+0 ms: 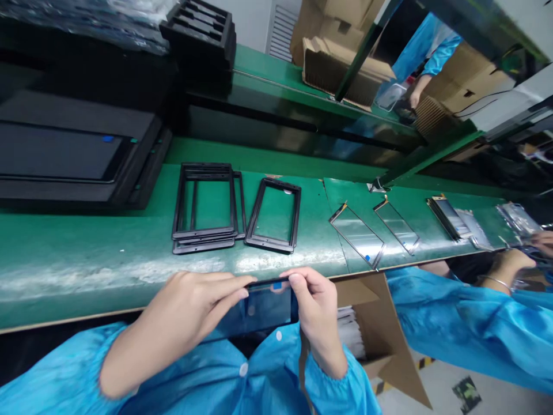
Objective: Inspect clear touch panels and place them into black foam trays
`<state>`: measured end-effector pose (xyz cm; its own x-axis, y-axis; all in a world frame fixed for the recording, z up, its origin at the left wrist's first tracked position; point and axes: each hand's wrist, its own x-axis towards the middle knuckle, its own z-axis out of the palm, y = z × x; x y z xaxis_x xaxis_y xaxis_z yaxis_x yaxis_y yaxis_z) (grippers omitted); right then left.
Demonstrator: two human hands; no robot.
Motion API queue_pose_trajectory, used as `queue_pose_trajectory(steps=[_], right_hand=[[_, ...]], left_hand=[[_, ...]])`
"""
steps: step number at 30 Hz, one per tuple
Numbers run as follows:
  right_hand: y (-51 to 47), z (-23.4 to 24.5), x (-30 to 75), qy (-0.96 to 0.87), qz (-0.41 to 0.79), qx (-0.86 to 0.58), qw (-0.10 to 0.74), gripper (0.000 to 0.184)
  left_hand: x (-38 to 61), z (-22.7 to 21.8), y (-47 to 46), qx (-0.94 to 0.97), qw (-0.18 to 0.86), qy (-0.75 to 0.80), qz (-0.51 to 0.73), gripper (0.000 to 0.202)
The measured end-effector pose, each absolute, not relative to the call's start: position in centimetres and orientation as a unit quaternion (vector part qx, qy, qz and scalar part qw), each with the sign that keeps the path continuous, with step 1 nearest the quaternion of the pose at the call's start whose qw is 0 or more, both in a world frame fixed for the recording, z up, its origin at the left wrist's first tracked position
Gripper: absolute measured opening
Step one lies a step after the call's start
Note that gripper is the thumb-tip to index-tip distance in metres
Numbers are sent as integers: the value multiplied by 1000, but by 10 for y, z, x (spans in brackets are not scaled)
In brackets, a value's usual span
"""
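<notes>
Between my two hands, just off the front edge of the bench, a dark glass touch panel (270, 308) is held tilted, with a blue sticker near its upper edge. My left hand (194, 302) pinches its upper left edge between thumb and fingers. At the upper right corner, my right hand (316, 300) grips it the same way. Beyond my hands lie a single black rectangular frame (298, 216) and a stack of similar black frames (204, 234). Farther right are two clear glass panels, one nearer (358, 236) and one beyond it (396, 225).
Black trays (151, 167) with a dark panel on top stand at the left of the green bench (108, 248). A cardboard box (393, 346) sits below on the right. A co-worker's blue sleeve (466, 328) is close by on that side. A green post (432, 153) rises behind.
</notes>
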<state>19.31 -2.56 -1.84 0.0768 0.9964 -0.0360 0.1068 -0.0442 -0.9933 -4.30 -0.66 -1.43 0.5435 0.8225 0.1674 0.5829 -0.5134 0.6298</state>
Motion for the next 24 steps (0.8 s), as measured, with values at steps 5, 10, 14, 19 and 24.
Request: queue_pose_trajectory(steps=[5,10,14,19,24], right_hand=[[-20,-21,194,-477,489,-538,494,20],[-14,-13,200,-485,543,-518,449,22],[-15,-5,199,-476,547,-521,451,19],[-18,-1,196,-477,539,-525,453,18],[-17,0,198,-479,535,-531,450,19]], left_hand=[[-43,-24,-6,796,335,439,246,30],[-44,-29,-6,701,464,493,222,35],[-45,-27,-6,686,476,500,230,29],[-48,-26,-9,738,399,463,285,21],[-46,-33,-16,778,303,448,320,33]])
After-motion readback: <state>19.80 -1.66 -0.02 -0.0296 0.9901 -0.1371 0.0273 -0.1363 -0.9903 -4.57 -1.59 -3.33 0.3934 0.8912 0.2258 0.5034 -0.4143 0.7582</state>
